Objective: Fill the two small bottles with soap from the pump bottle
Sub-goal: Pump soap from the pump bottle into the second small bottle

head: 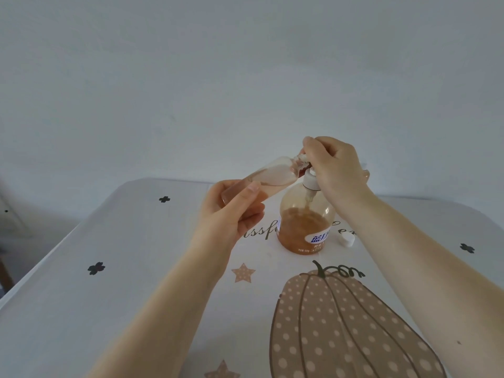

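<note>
Holding a tilted small bottle (261,181) in the left hand (231,214), mouth against the spout of the pump bottle (305,225) standing on the bench (136,268) — right hand (335,170) curled over the pump head. Best pressed slowly, mouth kept snug under the spout — avoids drips.

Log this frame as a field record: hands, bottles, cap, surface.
left hand: holds small bottle, tilted, mouth toward the pump nozzle
right hand: fingers curled over the pump head, which is mostly hidden
pump bottle: upright on table, amber soap fills the lower part
small bottle fill: some amber liquid inside, level unclear
white cap: lies on table right of pump bottle
second small bottle: not in view
table: white cloth, pumpkin and star prints
</note>
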